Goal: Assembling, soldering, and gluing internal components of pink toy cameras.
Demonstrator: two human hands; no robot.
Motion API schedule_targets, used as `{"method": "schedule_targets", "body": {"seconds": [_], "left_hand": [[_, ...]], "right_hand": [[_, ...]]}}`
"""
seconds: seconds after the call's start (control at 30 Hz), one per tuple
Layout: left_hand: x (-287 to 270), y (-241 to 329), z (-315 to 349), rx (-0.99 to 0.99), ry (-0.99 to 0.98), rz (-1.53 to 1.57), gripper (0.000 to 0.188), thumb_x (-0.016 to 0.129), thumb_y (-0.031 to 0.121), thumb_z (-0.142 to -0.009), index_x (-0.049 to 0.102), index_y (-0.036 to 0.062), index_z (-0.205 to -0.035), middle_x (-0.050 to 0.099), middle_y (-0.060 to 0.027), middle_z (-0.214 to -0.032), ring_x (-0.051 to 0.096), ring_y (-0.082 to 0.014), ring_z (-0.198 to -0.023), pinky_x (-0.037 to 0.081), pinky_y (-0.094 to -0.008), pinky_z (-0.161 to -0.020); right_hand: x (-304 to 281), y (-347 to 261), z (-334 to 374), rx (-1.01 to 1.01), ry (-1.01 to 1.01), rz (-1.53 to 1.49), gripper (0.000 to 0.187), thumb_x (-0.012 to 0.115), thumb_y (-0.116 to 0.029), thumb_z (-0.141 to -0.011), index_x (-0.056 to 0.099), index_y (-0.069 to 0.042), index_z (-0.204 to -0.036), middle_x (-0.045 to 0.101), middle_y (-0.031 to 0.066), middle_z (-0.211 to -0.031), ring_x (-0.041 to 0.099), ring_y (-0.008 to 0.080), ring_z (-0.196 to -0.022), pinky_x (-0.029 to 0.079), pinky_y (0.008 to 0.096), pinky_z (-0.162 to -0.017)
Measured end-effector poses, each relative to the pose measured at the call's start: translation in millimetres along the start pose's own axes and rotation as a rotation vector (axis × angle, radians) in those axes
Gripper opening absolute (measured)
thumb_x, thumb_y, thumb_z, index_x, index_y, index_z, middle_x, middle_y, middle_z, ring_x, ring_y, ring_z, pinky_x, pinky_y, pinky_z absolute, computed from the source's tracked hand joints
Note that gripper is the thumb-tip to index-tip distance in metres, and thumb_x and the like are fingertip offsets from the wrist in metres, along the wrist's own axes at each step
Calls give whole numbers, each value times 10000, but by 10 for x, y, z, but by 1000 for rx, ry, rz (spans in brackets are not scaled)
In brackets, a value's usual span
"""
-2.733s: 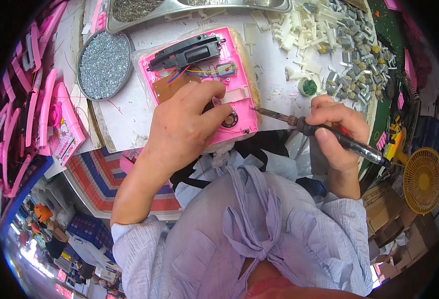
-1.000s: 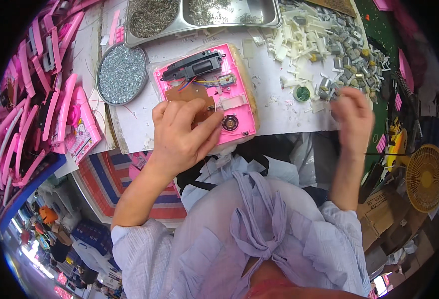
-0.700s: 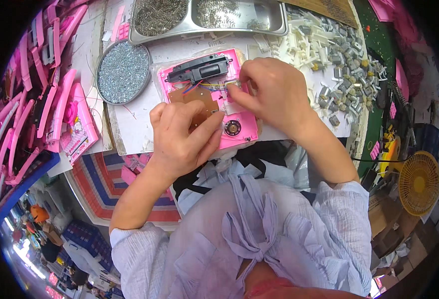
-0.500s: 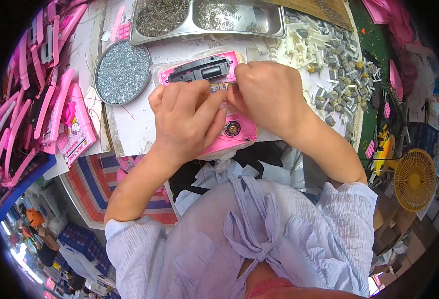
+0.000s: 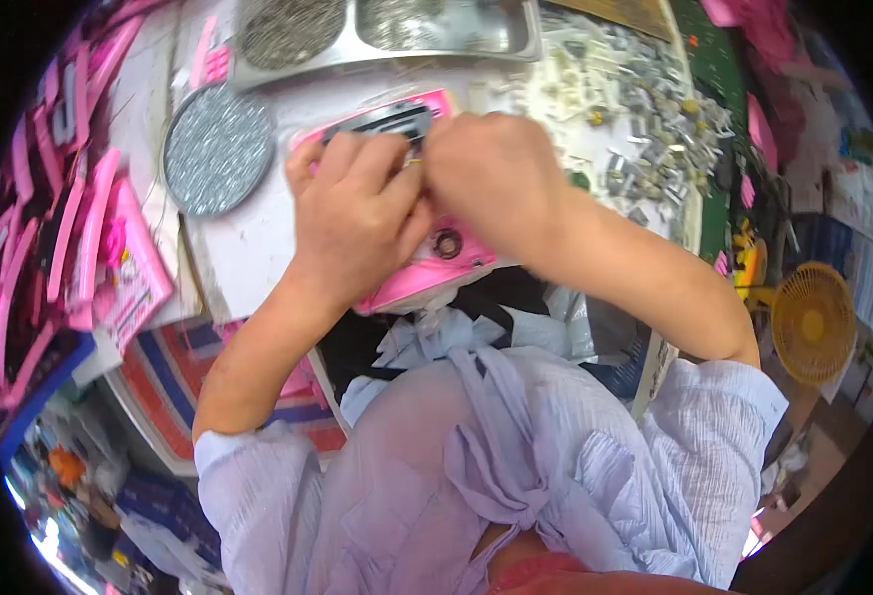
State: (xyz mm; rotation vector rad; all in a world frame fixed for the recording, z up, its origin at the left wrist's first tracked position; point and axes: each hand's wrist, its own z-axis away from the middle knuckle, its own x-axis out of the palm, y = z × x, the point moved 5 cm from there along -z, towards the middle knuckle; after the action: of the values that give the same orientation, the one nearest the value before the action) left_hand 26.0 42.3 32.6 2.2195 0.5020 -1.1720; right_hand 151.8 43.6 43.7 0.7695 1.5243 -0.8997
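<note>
A pink plastic housing (image 5: 419, 273) lies under both hands on the white worktop, with a black plastic part (image 5: 389, 123) across its far end. A small round dark component (image 5: 446, 243) sits in its near half. My left hand (image 5: 359, 203) rests over the left side of the housing, its fingers curled and the thumb drawn in. Beside it my right hand (image 5: 491, 169) is closed like a fist over the right side, slightly blurred. The fingertips of the two hands almost meet over the middle. Whatever they pinch there is hidden behind the fingers.
A round dish (image 5: 169, 149) of tiny metal pieces stands to the left. Behind is a divided metal tray (image 5: 397, 71) of small wiry parts. Small grey and white parts (image 5: 635, 134) are heaped at right. Pink casings (image 5: 144, 253) pile up at far left; a yellow fan (image 5: 811, 322) stands right.
The whole view has shifted, so the bench items appear further left. My right hand has turned and is blurred by motion; both hands stay closed over the pink housing.
</note>
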Motion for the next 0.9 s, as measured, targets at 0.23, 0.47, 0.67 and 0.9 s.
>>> {"method": "schedule_targets", "body": {"seconds": [0.23, 0.47, 0.67, 0.9], "left_hand": [[-94, -116, -107, 31, 5, 155, 222, 769, 131, -757, 677, 92, -956, 634, -54, -983, 613, -246, -896, 390, -424, -845], [-47, -203, -320, 344, -159, 184, 300, 709, 196, -743, 692, 84, -1021, 646, -59, -963, 630, -239, -792, 467, -393, -692], [-100, -186, -414, 438, -225, 167, 302, 691, 175, -720, 706, 68, -1002, 650, -50, -980, 620, -195, -739, 470, -360, -643], [41, -260, -335, 378, -269, 111, 282, 689, 178, -709, 712, 79, -972, 638, -51, -1025, 608, -191, -771, 470, -357, -641]], "right_hand": [[-76, 225, -84, 30, -234, -218, 138, 703, -154, -747, 690, -18, -730, 695, 186, -788, 714, 346, -789, 570, 448, -701], [66, 743, 41, 224, -315, -673, 268, 778, -260, -809, 713, -1, -835, 717, 160, -777, 706, 302, -740, 537, 417, -698], [-705, 3580, 367, 668, 492, -170, 220, 734, -199, -888, 745, -66, -1062, 761, 58, -849, 716, 192, -735, 569, 340, -685], [-300, 5718, -44, 687, 242, 511, 414, 720, -253, -878, 636, -128, -1263, 679, 188, -1152, 636, 435, -1086, 542, 537, -913]]}}
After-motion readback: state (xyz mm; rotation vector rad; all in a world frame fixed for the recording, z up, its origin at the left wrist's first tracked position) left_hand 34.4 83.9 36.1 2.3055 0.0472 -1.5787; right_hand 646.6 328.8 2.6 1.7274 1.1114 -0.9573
